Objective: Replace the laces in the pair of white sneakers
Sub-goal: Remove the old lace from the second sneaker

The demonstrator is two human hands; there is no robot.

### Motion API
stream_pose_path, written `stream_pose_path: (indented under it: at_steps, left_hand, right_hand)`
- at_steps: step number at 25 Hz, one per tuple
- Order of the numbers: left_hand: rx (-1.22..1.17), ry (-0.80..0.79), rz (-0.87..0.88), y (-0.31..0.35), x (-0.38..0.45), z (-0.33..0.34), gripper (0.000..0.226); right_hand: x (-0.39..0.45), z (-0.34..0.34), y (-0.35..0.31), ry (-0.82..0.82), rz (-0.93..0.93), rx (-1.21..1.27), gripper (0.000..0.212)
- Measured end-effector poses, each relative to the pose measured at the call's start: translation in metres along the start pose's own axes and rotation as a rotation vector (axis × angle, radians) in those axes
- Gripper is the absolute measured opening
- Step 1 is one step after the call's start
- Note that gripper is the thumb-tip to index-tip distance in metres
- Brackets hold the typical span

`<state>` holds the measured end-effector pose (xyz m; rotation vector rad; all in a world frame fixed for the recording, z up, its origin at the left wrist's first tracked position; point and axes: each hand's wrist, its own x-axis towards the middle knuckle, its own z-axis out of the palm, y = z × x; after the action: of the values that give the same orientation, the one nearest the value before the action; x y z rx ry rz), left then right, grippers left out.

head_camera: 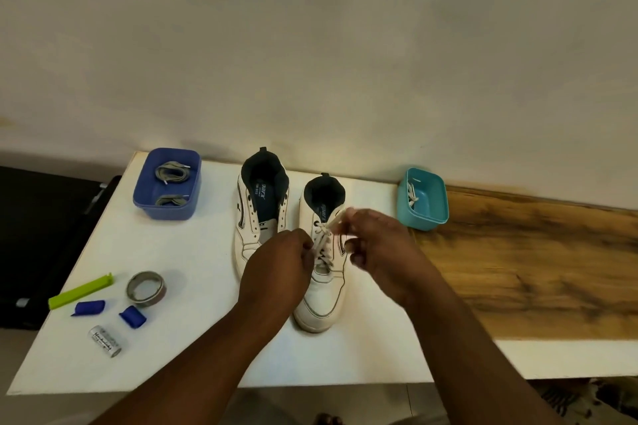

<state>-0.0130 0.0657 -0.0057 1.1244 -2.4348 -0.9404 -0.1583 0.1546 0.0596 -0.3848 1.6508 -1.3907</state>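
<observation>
Here, laced sneaker [322, 272], toe toward camera

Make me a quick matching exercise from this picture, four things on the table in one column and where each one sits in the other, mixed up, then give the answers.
Things:
1. grey laces
2. left sneaker
3. tape roll
4. teal tub

Places or states:
A. at the table's right rear, by the wall
B. inside the blue tub
C. eyelets bare, no lace
D. front left, beside the green clip

Pairs: 1-B, 2-C, 3-D, 4-A
</observation>
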Motion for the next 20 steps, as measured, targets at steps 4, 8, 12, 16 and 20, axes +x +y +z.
stream_pose_path:
  at_steps: [4,8,12,16,20]
  left_hand:
    - [-0.107,-0.039,-0.052,-0.001,0.001,-0.005,0.006]
    - [-0.165,-0.096,-0.133,0.003,0.006,-0.007,0.012]
    - [-0.372,-0.197,-0.237,0.005,0.01,-0.014,0.016]
    - [-0.669,-0.288,-0.413,0.004,0.004,-0.027,0.014]
    - [-0.85,-0.382,-0.586,0.004,0.005,-0.028,0.014]
  right_hand:
    - [0.02,-0.006,-0.003,0.368,-0.143,0.386,0.022]
    - [0.013,0.003,0.041,0.327,-0.213,-0.582,0.003]
    - [0.012,0.013,0.049,0.182,-0.178,-0.858,0.017]
    - [0.01,0.018,0.047,0.089,-0.126,-0.609,0.017]
    - [0.013,0.017,0.044,0.221,-0.112,-0.535,0.031]
